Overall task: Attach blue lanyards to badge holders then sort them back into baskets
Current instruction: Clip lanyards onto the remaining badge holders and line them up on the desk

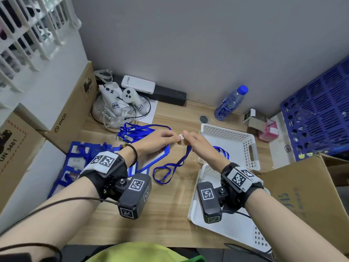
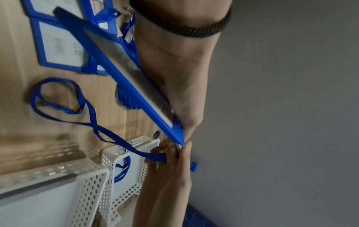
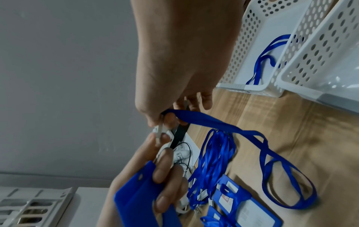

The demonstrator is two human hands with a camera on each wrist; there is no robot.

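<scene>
My left hand holds a blue badge holder by its top edge above the desk; the holder slants under the palm. My right hand pinches the small metal clip of a blue lanyard, right against the left fingertips. The lanyard trails from the right hand down to a loop on the wood. The clip meets the holder at the left hand. A loose lanyard pile lies behind the left hand.
Several badge holders with lanyards lie at the left. Two white perforated baskets stand at the right: the far one holds a blue lanyard, the near one sits under my right wrist. A bottle, controllers and cardboard boxes ring the desk.
</scene>
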